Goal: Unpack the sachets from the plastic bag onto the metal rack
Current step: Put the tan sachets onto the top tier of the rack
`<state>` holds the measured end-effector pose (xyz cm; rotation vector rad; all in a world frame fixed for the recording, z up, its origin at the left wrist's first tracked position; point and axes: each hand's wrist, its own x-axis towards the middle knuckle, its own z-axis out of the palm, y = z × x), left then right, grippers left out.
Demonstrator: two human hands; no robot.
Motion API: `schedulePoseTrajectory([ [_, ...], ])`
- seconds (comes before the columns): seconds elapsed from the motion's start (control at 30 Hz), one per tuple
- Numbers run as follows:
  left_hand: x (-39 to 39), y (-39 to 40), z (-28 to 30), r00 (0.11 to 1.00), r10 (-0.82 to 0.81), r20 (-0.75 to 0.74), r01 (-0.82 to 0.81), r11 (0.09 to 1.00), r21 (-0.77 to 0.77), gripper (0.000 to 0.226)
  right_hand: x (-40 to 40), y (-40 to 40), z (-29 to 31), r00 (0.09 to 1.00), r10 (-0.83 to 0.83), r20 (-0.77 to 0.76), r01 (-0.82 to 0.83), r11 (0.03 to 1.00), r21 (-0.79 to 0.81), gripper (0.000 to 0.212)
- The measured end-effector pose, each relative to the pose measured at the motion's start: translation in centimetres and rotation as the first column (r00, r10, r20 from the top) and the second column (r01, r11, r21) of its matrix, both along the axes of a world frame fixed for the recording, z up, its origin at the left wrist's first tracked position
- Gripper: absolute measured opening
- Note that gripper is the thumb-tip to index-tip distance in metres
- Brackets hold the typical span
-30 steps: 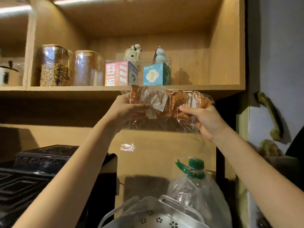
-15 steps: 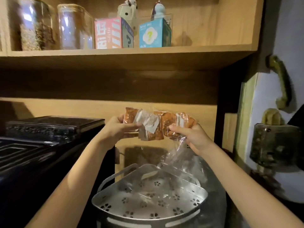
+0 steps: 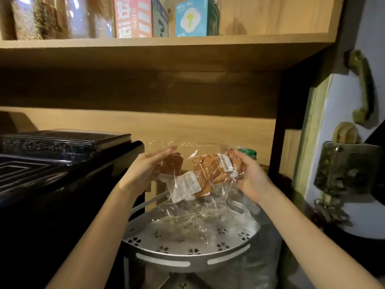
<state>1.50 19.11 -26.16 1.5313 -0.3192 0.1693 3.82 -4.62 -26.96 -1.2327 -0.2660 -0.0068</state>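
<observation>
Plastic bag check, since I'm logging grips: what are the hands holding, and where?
Both hold the plastic bag of sachets above the metal rack: left hand at its left end, right hand at its right end.

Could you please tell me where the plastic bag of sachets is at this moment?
In the head view, the plastic bag is mid-frame, held up between the left hand and right hand, just above the metal rack.

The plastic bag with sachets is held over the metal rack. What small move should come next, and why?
Probably tip the plastic bag so its opening faces down. The left hand and right hand hold it above the metal rack, and the sachets are still inside.
</observation>
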Motion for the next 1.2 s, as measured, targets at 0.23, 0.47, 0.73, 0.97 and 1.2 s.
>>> schedulePoseTrajectory([
  [0.23, -0.4, 0.9, 1.7, 0.997, 0.014, 0.074, -0.013, 1.0, -0.017, 0.024, -0.3, -0.7, 1.5, 0.986, -0.081, 0.148, 0.103, 0.984, -0.149, 0.033],
  [0.47, -0.7, 0.5, 2.2, 0.977, 0.11, 0.181, -0.104, 0.994, -0.04, 0.023, -1.1, -1.1, 2.4, 0.969, -0.037, 0.243, 0.087, 0.976, -0.198, 0.028],
  [0.73, -1.0, 0.8, 1.2, 0.954, 0.223, 0.203, -0.21, 0.974, -0.083, 0.029, -0.8, -1.2, 3.0, 0.96, -0.103, 0.261, 0.141, 0.982, -0.129, 0.02],
  [0.97, -2.0, 0.6, -3.9, 0.966, 0.257, 0.012, -0.255, 0.964, -0.078, 0.015, -0.2, -1.2, 2.6, 0.981, -0.096, 0.17, 0.106, 0.993, -0.048, 0.018],
  [1.2, -1.3, 0.6, -4.8, 0.948, 0.319, 0.012, -0.312, 0.931, -0.188, 0.009, -0.7, -3.4, 1.2, 0.991, 0.136, 0.002, -0.132, 0.963, -0.235, 0.081],
])
